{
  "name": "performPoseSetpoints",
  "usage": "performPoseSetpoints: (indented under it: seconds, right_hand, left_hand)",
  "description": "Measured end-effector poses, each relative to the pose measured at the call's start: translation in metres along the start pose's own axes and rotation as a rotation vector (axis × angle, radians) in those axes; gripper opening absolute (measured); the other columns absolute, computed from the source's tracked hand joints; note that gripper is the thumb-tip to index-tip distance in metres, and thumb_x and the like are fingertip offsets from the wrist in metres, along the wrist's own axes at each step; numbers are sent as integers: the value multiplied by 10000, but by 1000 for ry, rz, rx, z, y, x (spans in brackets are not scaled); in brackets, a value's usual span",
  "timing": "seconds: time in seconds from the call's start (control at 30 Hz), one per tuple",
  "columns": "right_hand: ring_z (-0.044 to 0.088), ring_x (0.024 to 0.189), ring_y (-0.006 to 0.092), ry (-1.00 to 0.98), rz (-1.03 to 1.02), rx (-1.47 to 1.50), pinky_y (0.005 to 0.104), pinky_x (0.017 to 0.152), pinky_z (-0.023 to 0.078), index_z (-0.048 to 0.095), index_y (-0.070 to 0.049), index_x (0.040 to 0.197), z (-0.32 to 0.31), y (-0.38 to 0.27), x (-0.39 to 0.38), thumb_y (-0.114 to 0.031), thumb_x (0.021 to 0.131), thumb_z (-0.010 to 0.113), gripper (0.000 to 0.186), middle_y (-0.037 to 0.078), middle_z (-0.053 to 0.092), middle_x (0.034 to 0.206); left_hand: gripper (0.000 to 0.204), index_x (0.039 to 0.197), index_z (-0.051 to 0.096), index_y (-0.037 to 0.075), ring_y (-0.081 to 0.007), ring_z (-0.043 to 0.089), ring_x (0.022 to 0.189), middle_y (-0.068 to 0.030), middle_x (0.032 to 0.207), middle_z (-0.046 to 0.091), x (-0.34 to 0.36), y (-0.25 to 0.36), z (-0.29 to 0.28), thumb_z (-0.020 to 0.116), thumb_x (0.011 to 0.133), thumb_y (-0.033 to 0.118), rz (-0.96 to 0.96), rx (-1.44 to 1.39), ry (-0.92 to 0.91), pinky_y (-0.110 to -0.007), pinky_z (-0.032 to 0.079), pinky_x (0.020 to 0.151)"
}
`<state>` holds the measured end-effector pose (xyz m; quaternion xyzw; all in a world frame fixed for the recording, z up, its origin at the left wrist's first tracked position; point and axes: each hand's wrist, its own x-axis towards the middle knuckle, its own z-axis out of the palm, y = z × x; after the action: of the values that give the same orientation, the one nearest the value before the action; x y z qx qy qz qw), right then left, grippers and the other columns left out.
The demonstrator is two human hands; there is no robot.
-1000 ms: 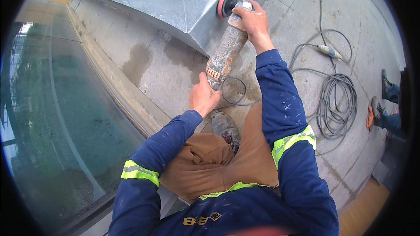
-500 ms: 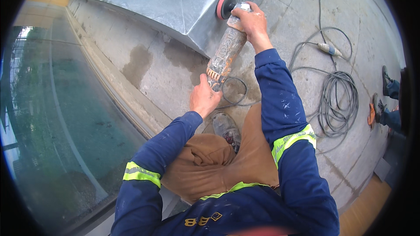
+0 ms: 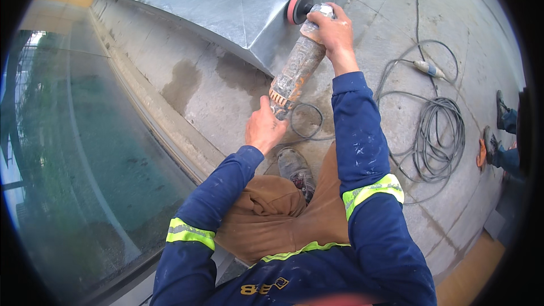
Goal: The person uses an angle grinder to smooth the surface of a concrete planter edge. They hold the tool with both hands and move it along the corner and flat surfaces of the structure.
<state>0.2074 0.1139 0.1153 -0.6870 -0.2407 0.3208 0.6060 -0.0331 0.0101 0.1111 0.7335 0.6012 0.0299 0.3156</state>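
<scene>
A dusty, worn angle polisher with orange vents lies along my line of sight, its red-rimmed round pad against the side of a grey angular planter wall near its corner. My right hand is wrapped over the polisher's head, just behind the pad. My left hand grips the rear end of the body, where a cable loops away to the right.
Coiled grey cable with a connector lies on the pavement to the right. At the far right are another person's shoes and an orange object. A glass panel with a narrow ledge runs along the left.
The polisher, its pad and both hands have shifted slightly right in view. My grip looks the same.
</scene>
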Motion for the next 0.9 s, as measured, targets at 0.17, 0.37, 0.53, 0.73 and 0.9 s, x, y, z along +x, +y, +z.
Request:
performPoseSetpoints:
  seconds: [0.17, 0.37, 0.53, 0.73, 0.9]
  right_hand:
    - [706, 1024, 302, 19, -154, 18, 387, 897, 554, 676, -38, 1257, -2, -11, 11, -286, 690, 795, 630, 199, 724, 1133]
    - [717, 869, 244, -79, -132, 172, 383, 736, 617, 609, 34, 1307, -24, -38, 48, -113, 795, 754, 552, 166, 702, 1061]
    - [714, 896, 241, -65, -61, 133, 380, 755, 613, 608, 35, 1314, -36, -16, 46, -102, 792, 759, 560, 169, 694, 1094]
    - [708, 986, 269, -70, -101, 83, 379, 863, 566, 679, -45, 1272, -21, -7, 39, -252, 699, 792, 619, 185, 720, 1127]
    - [706, 980, 270, -52, -84, 115, 381, 861, 567, 678, -48, 1270, -16, -8, 45, -255, 698, 792, 619, 183, 720, 1124]
  left_hand:
    - [514, 1177, 441, 6, -491, 681, 885, -286, 889, 707, 11, -1, 1, 709, 793, 219, 106, -48, 99, -547, 534, 798]
    - [506, 1183, 446, 2, -490, 683, 886, -287, 890, 705, 31, 45, 2, 694, 790, 199, 80, -48, 81, -552, 535, 808]
    - [510, 1174, 442, -2, -491, 683, 881, -293, 873, 699, 26, 40, 23, 702, 787, 206, 56, -57, 31, -553, 535, 806]
    - [518, 1165, 443, -4, -491, 683, 878, -290, 859, 698, 30, 18, 39, 712, 776, 209, 79, -92, 96, -552, 534, 802]
    - [507, 1142, 450, -3, -494, 679, 878, -284, 872, 701, 37, 23, 26, 719, 763, 199, 46, -49, 81, -545, 531, 787]
